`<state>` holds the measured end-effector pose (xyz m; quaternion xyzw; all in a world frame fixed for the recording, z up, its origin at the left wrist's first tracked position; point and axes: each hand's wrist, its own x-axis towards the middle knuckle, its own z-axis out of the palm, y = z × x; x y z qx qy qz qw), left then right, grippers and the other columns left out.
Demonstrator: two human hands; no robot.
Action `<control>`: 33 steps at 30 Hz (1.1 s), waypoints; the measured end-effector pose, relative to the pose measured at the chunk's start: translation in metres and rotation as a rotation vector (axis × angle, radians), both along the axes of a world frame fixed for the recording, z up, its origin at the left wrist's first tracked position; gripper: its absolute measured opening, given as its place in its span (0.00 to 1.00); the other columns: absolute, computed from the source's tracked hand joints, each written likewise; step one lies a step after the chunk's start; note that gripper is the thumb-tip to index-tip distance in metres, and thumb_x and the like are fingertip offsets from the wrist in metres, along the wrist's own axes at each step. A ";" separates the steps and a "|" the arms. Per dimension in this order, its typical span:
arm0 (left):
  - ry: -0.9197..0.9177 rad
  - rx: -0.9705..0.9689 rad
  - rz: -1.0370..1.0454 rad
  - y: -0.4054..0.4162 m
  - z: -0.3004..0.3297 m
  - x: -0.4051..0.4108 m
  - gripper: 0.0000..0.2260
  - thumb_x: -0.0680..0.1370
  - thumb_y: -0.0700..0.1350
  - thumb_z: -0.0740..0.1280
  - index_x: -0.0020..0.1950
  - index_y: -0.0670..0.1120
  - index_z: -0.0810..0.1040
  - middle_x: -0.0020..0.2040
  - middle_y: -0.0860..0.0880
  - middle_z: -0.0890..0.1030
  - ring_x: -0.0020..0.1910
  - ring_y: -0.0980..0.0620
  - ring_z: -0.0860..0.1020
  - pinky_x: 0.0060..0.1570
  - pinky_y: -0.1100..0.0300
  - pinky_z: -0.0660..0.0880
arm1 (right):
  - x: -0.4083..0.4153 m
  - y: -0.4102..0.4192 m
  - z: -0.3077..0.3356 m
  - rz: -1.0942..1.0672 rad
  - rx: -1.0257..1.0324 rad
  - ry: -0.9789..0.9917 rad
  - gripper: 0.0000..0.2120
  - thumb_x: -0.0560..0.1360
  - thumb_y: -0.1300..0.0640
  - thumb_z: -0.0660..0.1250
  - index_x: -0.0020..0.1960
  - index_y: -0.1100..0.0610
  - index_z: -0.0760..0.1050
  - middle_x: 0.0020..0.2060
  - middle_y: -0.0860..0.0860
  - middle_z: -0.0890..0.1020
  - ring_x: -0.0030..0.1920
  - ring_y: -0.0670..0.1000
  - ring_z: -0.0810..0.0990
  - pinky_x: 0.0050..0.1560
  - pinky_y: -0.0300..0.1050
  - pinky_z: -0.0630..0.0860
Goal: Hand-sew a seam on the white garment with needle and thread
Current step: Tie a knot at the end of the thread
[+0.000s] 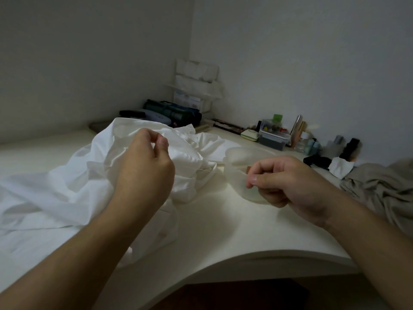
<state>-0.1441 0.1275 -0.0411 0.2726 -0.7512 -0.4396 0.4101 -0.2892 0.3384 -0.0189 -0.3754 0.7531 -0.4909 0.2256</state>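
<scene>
The white garment (67, 184) lies crumpled over the left half of the white desk (214, 233). My left hand (143, 168) is raised in front of its bunched middle, fingers curled, thumb and forefinger pinched together; folds of cloth gather under the palm. My right hand (288, 182) hovers to the right of the garment, thumb and forefinger pinched on something very fine. A thin thread (206, 168) runs from the garment's right edge toward that hand. The needle itself is too small to make out.
Clear plastic containers (243, 157) sit behind and under my right hand. A beige cloth (384, 186) lies at the right. Boxes, bottles and a dark pouch (174, 113) crowd the back wall. The desk's front edge (268, 253) curves inward near me.
</scene>
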 end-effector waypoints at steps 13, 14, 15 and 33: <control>0.242 0.029 -0.176 0.005 0.001 0.007 0.10 0.89 0.48 0.58 0.53 0.50 0.76 0.42 0.55 0.86 0.43 0.55 0.84 0.48 0.51 0.82 | 0.029 -0.028 0.025 0.264 0.163 0.321 0.06 0.77 0.64 0.72 0.42 0.59 0.83 0.28 0.45 0.75 0.29 0.43 0.70 0.33 0.37 0.68; 0.230 0.033 -0.227 0.008 0.001 0.007 0.10 0.88 0.48 0.57 0.53 0.50 0.76 0.42 0.54 0.87 0.42 0.54 0.85 0.46 0.54 0.82 | 0.032 -0.035 0.025 0.265 0.177 0.353 0.06 0.78 0.63 0.72 0.43 0.58 0.84 0.28 0.44 0.76 0.30 0.42 0.72 0.34 0.36 0.69; 0.203 0.036 -0.275 0.011 0.001 0.007 0.09 0.88 0.48 0.57 0.53 0.49 0.76 0.42 0.53 0.87 0.41 0.54 0.85 0.44 0.56 0.83 | 0.035 -0.042 0.024 0.259 0.182 0.374 0.06 0.78 0.62 0.73 0.43 0.56 0.84 0.29 0.44 0.77 0.31 0.42 0.72 0.36 0.38 0.70; 0.097 -0.040 -0.259 0.009 -0.010 -0.002 0.08 0.87 0.51 0.60 0.50 0.54 0.75 0.25 0.57 0.74 0.23 0.59 0.69 0.23 0.68 0.64 | 0.029 -0.055 0.006 0.043 -0.187 0.107 0.06 0.81 0.65 0.69 0.45 0.63 0.83 0.25 0.50 0.71 0.26 0.48 0.65 0.27 0.41 0.62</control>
